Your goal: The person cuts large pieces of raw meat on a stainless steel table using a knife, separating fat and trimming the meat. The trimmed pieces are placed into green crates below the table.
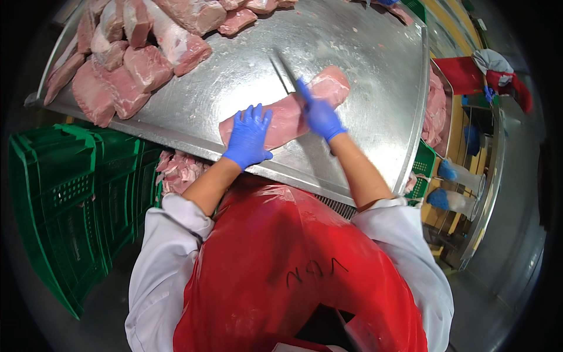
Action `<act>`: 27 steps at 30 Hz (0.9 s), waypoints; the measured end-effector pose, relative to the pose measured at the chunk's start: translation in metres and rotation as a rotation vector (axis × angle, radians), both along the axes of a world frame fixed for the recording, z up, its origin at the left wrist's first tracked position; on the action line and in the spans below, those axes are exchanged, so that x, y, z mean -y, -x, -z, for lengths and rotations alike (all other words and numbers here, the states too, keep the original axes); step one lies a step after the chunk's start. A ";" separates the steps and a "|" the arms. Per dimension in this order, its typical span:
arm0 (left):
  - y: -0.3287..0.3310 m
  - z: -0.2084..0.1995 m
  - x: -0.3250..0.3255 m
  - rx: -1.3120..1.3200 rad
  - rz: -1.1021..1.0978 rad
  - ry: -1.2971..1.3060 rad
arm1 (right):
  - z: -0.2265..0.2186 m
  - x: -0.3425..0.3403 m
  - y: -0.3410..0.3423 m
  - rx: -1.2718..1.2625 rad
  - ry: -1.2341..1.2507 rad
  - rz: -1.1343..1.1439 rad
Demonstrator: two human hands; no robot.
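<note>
A long, pale pink piece of boneless meat, which looks like pork loin point(283, 122), lies slantwise on a steel table point(381, 94). My left hand point(250, 138), in a blue glove, rests flat on the meat's near-left end with its fingers spread. In my right hand point(322, 119), also gloved in blue, is a knife point(285, 69). Its blade points up and to the left, above the table beyond the meat, and a dark reflection shows beside it. The right hand is over the meat's right half and slightly blurred, hiding the knife's handle.
A heap of meat pieces point(146, 64) covers the table's far left. Green crates point(64, 193) stand at the left, beside meat trimmings point(179, 170) below the table edge. More meat point(435, 111) fills a container at the right. A person in red point(460, 76) is farther right.
</note>
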State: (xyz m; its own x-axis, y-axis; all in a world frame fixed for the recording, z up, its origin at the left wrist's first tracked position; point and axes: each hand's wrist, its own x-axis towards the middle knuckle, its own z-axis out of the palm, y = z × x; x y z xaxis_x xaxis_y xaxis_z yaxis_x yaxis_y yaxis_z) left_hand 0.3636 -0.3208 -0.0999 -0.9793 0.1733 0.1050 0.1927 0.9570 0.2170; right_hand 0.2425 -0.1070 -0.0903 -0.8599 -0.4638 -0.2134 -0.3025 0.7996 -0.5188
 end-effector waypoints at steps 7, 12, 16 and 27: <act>0.088 -0.005 0.018 0.462 -0.225 -0.128 | -0.012 -0.062 -0.129 0.307 -0.198 0.071; 0.106 0.022 0.092 0.740 -0.185 -0.982 | -0.023 -0.126 -0.185 0.305 0.020 0.018; 0.102 -0.046 0.028 0.881 -0.144 -1.543 | -0.042 -0.180 -0.234 0.450 0.374 0.432; 0.186 -0.019 -0.227 0.319 -0.003 -0.069 | -0.023 -0.306 -0.243 0.087 0.436 0.644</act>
State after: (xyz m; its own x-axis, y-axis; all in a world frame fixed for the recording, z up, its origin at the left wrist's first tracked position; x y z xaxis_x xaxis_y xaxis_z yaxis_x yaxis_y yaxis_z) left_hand 0.1777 -0.0937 -0.0804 -0.9653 0.1731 -0.1956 0.1014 0.9384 0.3303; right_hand 0.4857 0.1991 -0.0677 -0.9765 0.0634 -0.2060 0.2084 0.5219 -0.8272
